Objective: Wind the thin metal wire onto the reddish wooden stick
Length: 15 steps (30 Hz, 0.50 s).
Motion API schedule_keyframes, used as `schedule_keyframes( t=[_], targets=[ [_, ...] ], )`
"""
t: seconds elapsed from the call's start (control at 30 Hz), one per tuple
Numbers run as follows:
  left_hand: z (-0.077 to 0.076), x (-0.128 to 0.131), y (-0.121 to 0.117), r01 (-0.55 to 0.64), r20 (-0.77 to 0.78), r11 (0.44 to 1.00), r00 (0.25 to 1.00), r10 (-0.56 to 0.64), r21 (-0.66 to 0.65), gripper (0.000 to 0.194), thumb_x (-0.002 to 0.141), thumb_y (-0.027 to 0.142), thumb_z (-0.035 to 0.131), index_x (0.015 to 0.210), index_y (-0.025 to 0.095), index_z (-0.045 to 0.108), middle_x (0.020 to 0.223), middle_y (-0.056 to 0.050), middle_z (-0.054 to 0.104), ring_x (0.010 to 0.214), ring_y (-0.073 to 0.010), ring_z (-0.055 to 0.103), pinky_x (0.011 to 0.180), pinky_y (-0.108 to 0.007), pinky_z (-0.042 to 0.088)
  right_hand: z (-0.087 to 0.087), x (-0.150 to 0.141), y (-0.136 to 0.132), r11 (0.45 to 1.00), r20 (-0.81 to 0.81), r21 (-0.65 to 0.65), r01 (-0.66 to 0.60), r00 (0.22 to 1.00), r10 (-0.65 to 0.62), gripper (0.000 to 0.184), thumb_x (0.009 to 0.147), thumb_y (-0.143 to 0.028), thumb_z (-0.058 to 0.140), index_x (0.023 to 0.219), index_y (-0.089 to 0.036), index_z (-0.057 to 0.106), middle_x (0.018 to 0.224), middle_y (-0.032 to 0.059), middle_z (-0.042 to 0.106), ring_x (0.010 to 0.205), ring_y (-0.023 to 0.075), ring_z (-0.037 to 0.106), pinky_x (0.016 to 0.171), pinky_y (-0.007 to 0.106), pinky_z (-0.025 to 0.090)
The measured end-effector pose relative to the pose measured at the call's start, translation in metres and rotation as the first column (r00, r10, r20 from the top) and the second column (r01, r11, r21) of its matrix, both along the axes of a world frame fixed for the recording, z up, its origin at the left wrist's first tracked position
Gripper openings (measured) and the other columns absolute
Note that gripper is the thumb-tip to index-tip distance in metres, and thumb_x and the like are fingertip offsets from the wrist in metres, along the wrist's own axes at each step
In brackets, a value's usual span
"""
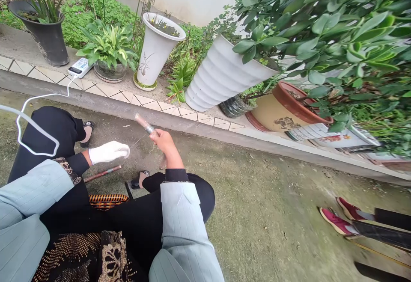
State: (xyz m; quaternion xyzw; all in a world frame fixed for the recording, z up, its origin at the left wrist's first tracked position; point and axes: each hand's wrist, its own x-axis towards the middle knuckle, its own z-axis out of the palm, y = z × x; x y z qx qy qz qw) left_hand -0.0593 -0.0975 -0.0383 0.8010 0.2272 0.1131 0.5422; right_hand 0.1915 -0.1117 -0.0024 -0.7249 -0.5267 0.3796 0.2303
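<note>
My left hand [111,151], in a white glove, is closed on one end of a thin wire or thread [138,141]. That strand runs taut up to a short brownish stick [143,123] with a shiny band wrapped round it. Bare and closed, my right hand [164,141] grips the lower part of this stick, which tilts up to the left. Below the gloved hand, a longer reddish-brown stick [102,173] lies slanted between my legs. An orange-and-black woven seat or mat [107,200] shows between my thighs.
A tiled ledge [167,108] holds several potted plants, among them a tall white pot [157,51] and a ribbed white planter [224,74]. A power bank [80,67] with a white cable [41,96] lies there. Another person's red shoes [335,221] stand at the right.
</note>
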Motion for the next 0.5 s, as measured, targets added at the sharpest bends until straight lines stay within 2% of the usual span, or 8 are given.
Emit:
schedule_keyframes(
  t=[0.07,0.13,0.2,0.27,0.37,0.43,0.47,0.5],
  targets=[
    [0.004,0.000,-0.003,0.052,-0.031,0.995,0.998,-0.049,0.090,0.026,0.089,0.033,0.045,0.079,0.014,0.059,0.076,-0.001,0.060,0.069,-0.0135,0.051,0.069,-0.022,0.039,-0.004,-0.010,0.001,0.993,0.270,-0.078,-0.093,0.956,0.111,0.029,0.080,-0.032,0.059,0.106,-0.021,0.063,0.088,0.0057,0.066,0.075,0.0182,0.058,0.067,0.028,0.041],
    [0.006,-0.001,-0.004,0.052,-0.045,0.992,0.998,-0.047,0.112,0.025,0.089,0.032,0.044,0.079,0.015,0.059,0.076,-0.001,0.061,0.070,-0.0138,0.052,0.070,-0.022,0.039,-0.005,-0.022,0.001,0.966,0.425,-0.164,-0.198,0.870,0.250,0.029,0.083,-0.033,0.058,0.108,-0.022,0.063,0.099,0.0094,0.067,0.086,0.0222,0.060,0.070,0.030,0.040],
    [0.006,-0.005,-0.001,-0.009,-0.048,0.992,0.999,0.016,0.127,0.026,0.089,0.032,0.043,0.080,0.014,0.060,0.077,-0.002,0.061,0.070,-0.0141,0.052,0.069,-0.022,0.040,-0.007,-0.034,0.000,0.914,0.460,-0.276,-0.298,0.794,0.398,0.028,0.083,-0.032,0.057,0.108,-0.022,0.064,0.104,0.0116,0.067,0.090,0.0233,0.061,0.070,0.030,0.040],
    [0.005,-0.011,0.006,-0.116,-0.034,0.984,0.992,0.121,0.136,0.027,0.089,0.033,0.043,0.081,0.014,0.060,0.077,-0.002,0.061,0.069,-0.0141,0.051,0.068,-0.022,0.040,-0.008,-0.043,-0.002,0.854,0.427,-0.359,-0.377,0.747,0.510,0.026,0.080,-0.029,0.061,0.104,-0.022,0.066,0.103,0.0107,0.068,0.089,0.0220,0.061,0.069,0.028,0.040],
    [0.002,-0.018,0.018,-0.236,-0.007,0.968,0.971,0.237,0.088,0.028,0.089,0.036,0.043,0.081,0.014,0.059,0.076,-0.002,0.059,0.065,-0.0129,0.049,0.062,-0.021,0.039,-0.008,-0.050,-0.009,0.742,0.224,-0.384,-0.549,0.725,0.652,0.020,0.074,-0.024,0.066,0.094,-0.020,0.069,0.090,0.0053,0.068,0.079,0.0171,0.059,0.065,0.025,0.039],
    [-0.002,-0.020,0.024,-0.265,-0.004,0.964,0.964,0.265,0.015,0.029,0.088,0.038,0.043,0.081,0.014,0.058,0.074,-0.002,0.057,0.059,-0.0113,0.045,0.055,-0.020,0.037,-0.003,-0.050,-0.014,0.622,-0.086,-0.331,-0.709,0.679,0.729,0.021,0.074,-0.022,0.065,0.094,-0.019,0.069,0.079,0.0009,0.065,0.070,0.0131,0.056,0.062,0.023,0.039],
    [-0.004,-0.020,0.025,-0.265,-0.006,0.964,0.964,0.265,-0.033,0.030,0.088,0.040,0.044,0.080,0.014,0.057,0.073,-0.001,0.056,0.056,-0.0105,0.043,0.053,-0.020,0.035,0.000,-0.048,-0.016,0.590,-0.250,-0.264,-0.763,0.645,0.722,0.024,0.074,-0.022,0.064,0.097,-0.019,0.068,0.076,-0.0009,0.062,0.066,0.0115,0.054,0.061,0.022,0.040],
    [-0.006,-0.019,0.025,-0.265,-0.006,0.960,0.964,0.266,-0.086,0.031,0.088,0.042,0.044,0.079,0.014,0.056,0.070,-0.001,0.055,0.054,-0.0099,0.041,0.050,-0.020,0.034,0.004,-0.045,-0.018,0.602,-0.382,-0.184,-0.777,0.621,0.685,0.028,0.074,-0.024,0.064,0.101,-0.018,0.067,0.073,-0.0023,0.060,0.063,0.0101,0.052,0.060,0.022,0.040]
  ],
)
